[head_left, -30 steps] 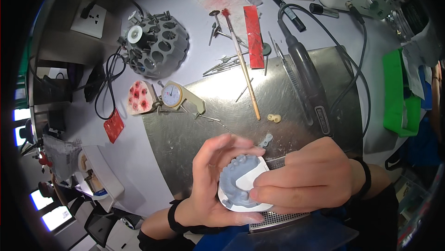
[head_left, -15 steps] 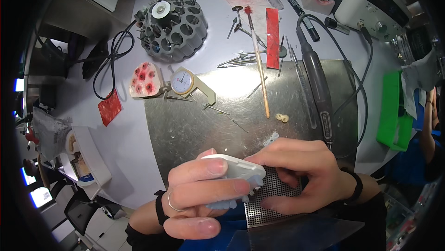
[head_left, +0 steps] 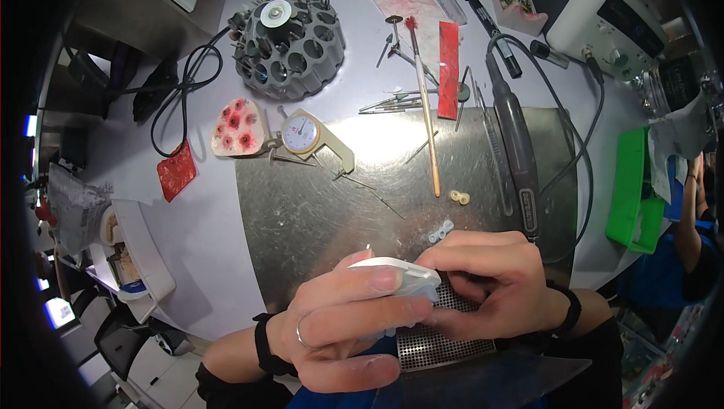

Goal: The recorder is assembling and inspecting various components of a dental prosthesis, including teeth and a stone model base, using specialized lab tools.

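Observation:
A dental model [head_left: 411, 281] with a white base and blue-grey parts underneath is tilted in front of me. My left hand [head_left: 343, 326] is closed round it from the left, fingers across its near side, hiding much of it. My right hand [head_left: 501, 273] is at the model's right end, with bent index finger and thumb on either side of that end. Whatever lies between its fingertips is mostly hidden. Just beyond the right knuckles lies a small blue-grey joined piece [head_left: 440, 232], and farther out a cream-coloured joined tooth piece [head_left: 459, 198].
A metal plate [head_left: 302, 220] covers the bench. On it are a brush [head_left: 426, 115], a handpiece [head_left: 516, 145] with its cable and a dial caliper [head_left: 302, 133]. A bur stand [head_left: 290, 54] and red-spotted model [head_left: 240, 128] stand behind. A perforated metal sheet [head_left: 441, 352] is below my hands.
My left hand and the model have shifted right, closer to my right hand. The model is turned so less of its blue-grey side shows. The small blue-grey piece is more exposed.

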{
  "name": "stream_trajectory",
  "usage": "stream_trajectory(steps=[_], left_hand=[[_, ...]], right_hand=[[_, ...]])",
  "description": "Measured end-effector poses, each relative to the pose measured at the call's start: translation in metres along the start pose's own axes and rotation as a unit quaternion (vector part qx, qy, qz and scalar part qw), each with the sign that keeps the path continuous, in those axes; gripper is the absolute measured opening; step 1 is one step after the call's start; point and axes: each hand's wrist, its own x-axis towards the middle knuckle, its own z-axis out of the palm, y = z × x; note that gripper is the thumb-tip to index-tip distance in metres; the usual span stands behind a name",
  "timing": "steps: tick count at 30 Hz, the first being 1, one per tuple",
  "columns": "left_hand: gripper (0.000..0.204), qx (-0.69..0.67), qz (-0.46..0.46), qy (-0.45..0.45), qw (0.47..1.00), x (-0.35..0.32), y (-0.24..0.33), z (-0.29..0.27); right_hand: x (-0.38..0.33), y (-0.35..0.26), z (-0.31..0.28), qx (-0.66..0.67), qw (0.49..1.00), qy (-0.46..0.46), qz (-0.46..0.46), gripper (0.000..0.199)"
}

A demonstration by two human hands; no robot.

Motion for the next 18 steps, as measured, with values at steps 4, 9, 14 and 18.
stream_trajectory(steps=[4, 9, 14, 18], left_hand=[[0.053, 0.023, -0.016, -0.054, 0.998, 0.008, -0.004, -0.009], [0.087, -0.012, -0.124, -0.047, 0.991, 0.02, 0.001, -0.007], [0.092, -0.035, -0.193, -0.12, 0.973, 0.023, 0.004, -0.01], [0.085, -0.016, -0.208, -0.161, 0.964, 0.028, 0.007, -0.012]], right_hand=[[-0.003, -0.002, -0.001, -0.038, 0.999, 0.006, 0.025, 0.044], [-0.012, 0.008, 0.0, -0.225, 0.957, 0.059, -0.175, 0.031], [-0.012, 0.004, -0.006, -0.231, 0.953, -0.016, -0.194, 0.022], [-0.01, 0.001, -0.014, -0.184, 0.971, 0.003, -0.153, 0.019]])
